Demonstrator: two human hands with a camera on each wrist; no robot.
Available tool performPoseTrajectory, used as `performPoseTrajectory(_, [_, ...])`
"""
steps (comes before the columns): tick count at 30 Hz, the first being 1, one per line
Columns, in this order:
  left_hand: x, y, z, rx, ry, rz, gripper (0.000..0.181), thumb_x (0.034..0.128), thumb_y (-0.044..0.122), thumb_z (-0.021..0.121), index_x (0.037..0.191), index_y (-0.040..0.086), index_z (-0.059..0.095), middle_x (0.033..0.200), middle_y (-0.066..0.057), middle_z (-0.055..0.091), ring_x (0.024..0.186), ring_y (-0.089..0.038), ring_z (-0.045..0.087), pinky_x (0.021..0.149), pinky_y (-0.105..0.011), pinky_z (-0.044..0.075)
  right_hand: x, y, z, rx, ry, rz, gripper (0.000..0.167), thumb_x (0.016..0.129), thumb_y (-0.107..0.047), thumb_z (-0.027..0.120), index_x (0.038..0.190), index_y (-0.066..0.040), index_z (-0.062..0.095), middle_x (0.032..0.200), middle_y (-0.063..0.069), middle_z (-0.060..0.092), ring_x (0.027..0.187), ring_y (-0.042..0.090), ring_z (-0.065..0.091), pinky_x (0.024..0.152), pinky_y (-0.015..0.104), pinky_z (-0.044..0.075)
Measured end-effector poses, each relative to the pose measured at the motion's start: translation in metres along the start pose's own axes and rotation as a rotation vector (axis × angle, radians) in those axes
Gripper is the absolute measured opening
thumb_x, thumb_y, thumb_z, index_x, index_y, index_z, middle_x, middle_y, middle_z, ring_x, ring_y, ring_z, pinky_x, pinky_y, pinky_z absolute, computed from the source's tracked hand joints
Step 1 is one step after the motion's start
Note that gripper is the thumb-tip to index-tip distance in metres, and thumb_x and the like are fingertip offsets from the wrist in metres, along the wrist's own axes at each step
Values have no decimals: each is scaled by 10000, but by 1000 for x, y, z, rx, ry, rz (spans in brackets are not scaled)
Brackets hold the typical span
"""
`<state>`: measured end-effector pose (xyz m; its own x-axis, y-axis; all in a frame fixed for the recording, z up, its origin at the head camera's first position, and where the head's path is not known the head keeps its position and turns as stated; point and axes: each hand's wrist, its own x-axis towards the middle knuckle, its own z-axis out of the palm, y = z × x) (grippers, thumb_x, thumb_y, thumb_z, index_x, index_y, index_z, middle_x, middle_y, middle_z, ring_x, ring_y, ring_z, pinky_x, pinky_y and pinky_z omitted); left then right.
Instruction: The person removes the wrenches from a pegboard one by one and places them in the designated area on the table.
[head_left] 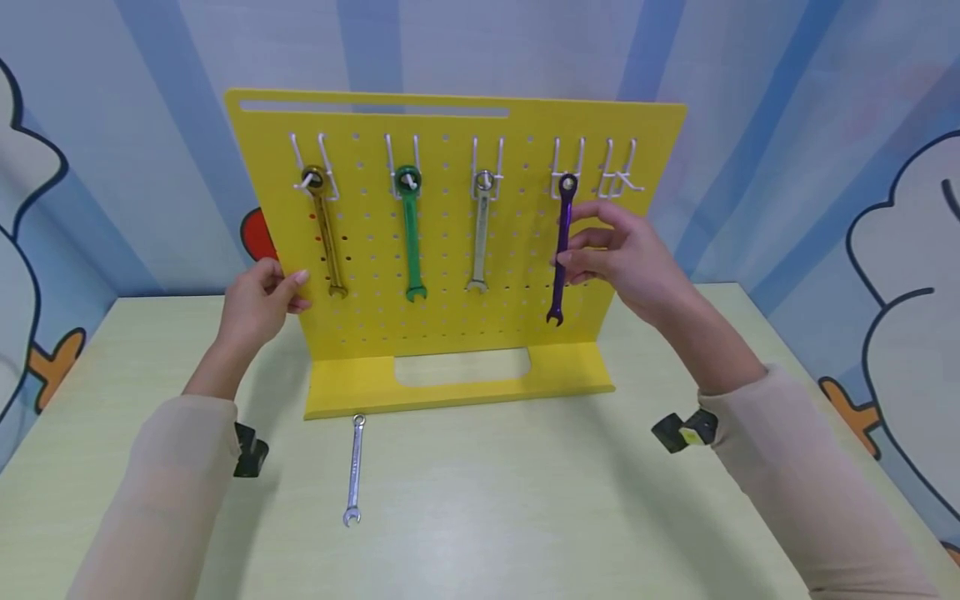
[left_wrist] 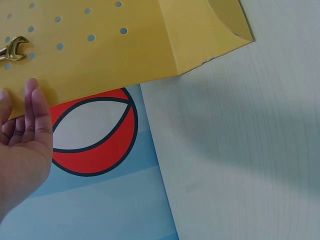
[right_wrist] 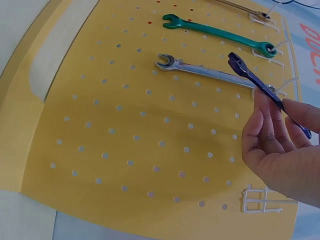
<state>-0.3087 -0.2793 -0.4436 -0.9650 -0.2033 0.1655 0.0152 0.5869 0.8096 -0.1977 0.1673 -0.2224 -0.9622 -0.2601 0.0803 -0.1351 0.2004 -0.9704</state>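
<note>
My right hand [head_left: 626, 260] pinches a purple wrench [head_left: 562, 242] partway along its shaft. The wrench's ring end is in front of the fourth white hook, and its open end points down; whether the ring is over the hook tip I cannot tell. With my left hand [head_left: 258, 304] I hold the left edge of the yellow pegboard [head_left: 446, 250], thumb on the front face. On hooks to the left hang a gold wrench [head_left: 327, 237], a green wrench [head_left: 412, 237] and a silver wrench [head_left: 481, 237]. In the right wrist view, the purple wrench [right_wrist: 255, 82] slants past the silver one.
A second silver wrench [head_left: 355, 471] lies on the pale table [head_left: 480, 500], before the pegboard's base [head_left: 352, 392]. At the far right of the board is a bare white hook [head_left: 618, 175]. Behind stands a blue backdrop [head_left: 480, 42] with cartoon figures.
</note>
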Motion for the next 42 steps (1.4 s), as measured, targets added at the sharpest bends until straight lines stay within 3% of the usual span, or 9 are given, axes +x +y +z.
performPoseTrajectory(12, [1, -1, -1, -8, -10, 3, 540, 774, 658, 473, 1013, 174, 483, 916, -40, 567, 749, -158, 647, 619, -239, 547, -2, 2, 3, -13, -18, -24, 333, 868, 67, 561, 1178, -14, 469, 839, 108, 612, 801, 231, 649, 735, 355, 540])
performPoseTrajectory(16, [-15, 26, -10, -49, -35, -33, 498, 791, 604, 512, 1002, 154, 489, 924, -67, 569, 757, -168, 647, 492, -208, 515, -2, 6, 6, -33, -32, -25, 336, 866, 55, 572, 1178, -2, 462, 849, 112, 603, 765, 240, 640, 717, 339, 541])
performPoseTrajectory(20, [-38, 66, -23, -94, -82, -60, 442, 835, 491, 550, 989, 80, 493, 911, -116, 561, 752, -190, 640, 564, -291, 544, -1, 10, 10, -35, -51, -20, 336, 870, 59, 563, 1183, 11, 453, 849, 116, 608, 769, 245, 639, 733, 354, 536])
performPoseTrajectory(23, [-53, 88, -30, -96, -89, -52, 422, 854, 448, 549, 965, 45, 489, 887, -130, 551, 731, -184, 631, 685, -325, 550, 1, 14, 13, -33, -74, -17, 348, 869, 61, 564, 1193, 28, 440, 846, 117, 611, 770, 243, 639, 754, 379, 531])
performPoseTrajectory(29, [-75, 121, -38, -64, -90, -47, 424, 887, 418, 520, 961, 4, 464, 890, -151, 540, 755, -202, 628, 722, -308, 544, 2, 24, 19, -24, -99, 14, 352, 869, 61, 564, 1189, 38, 422, 828, 119, 610, 744, 243, 640, 737, 366, 535])
performPoseTrajectory(37, [-85, 136, -42, -41, -87, -37, 367, 916, 362, 508, 948, -1, 463, 882, -140, 542, 705, -131, 615, 654, -201, 529, 1, 37, 31, -28, -113, 79, 334, 874, 68, 549, 1182, 12, 430, 849, 154, 606, 756, 269, 643, 765, 425, 523])
performPoseTrajectory(42, [-90, 143, -44, -10, -104, -33, 355, 937, 350, 471, 980, -2, 456, 920, -142, 540, 691, -63, 601, 634, -135, 502, 1, 45, 38, -15, -124, 83, 339, 871, 82, 543, 1187, 30, 433, 839, 153, 604, 727, 265, 640, 725, 387, 538])
